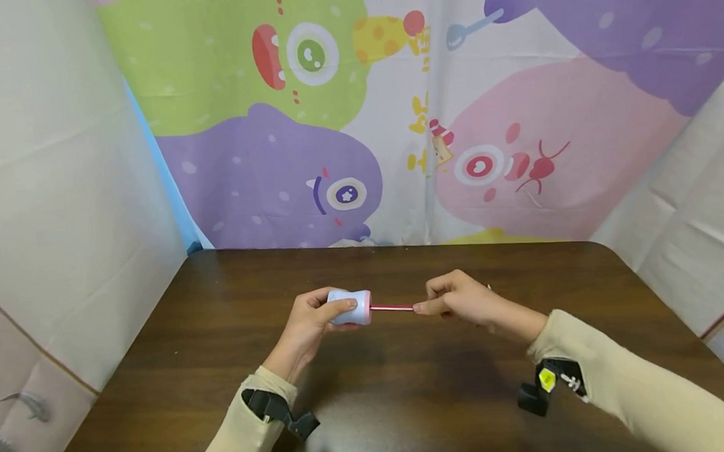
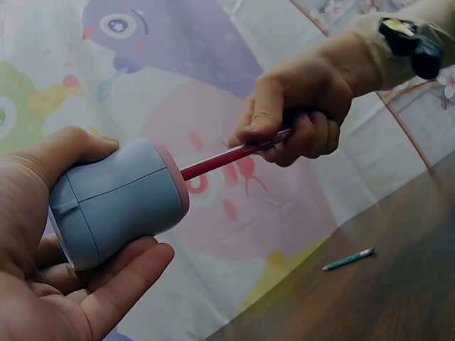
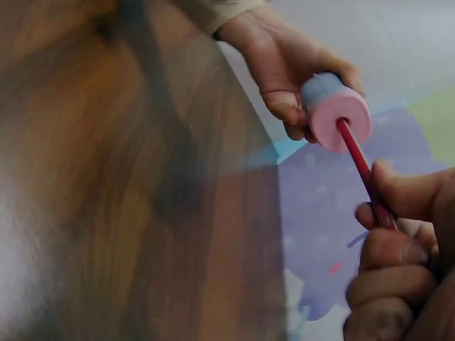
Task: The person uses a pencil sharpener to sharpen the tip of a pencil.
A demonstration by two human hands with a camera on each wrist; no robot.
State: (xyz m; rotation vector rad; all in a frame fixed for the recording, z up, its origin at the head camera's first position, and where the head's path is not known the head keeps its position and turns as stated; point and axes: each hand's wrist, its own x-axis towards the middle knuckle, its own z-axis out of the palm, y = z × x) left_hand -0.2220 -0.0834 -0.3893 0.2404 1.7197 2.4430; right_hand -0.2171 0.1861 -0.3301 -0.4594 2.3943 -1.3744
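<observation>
My left hand [image 1: 308, 324] grips a light blue pencil sharpener [image 2: 117, 202], thumb on one side and fingers on the other. Its pink end face [image 3: 341, 122] is turned toward my right hand [image 1: 463, 299]. A red pencil [image 1: 391, 308] runs into the hole in that face, so its tip is hidden. The pencil's other end is pinched between the thumb and curled fingers of my right hand, seen close in the right wrist view. Sharpener and pencil are held roughly level above the table.
A short green pencil [image 2: 348, 259] lies on the dark wooden table [image 1: 181, 372]. Behind the table's far edge hangs a curtain [image 1: 403, 204] with cartoon monsters. Pale cloth walls [image 1: 60, 163] stand at both sides.
</observation>
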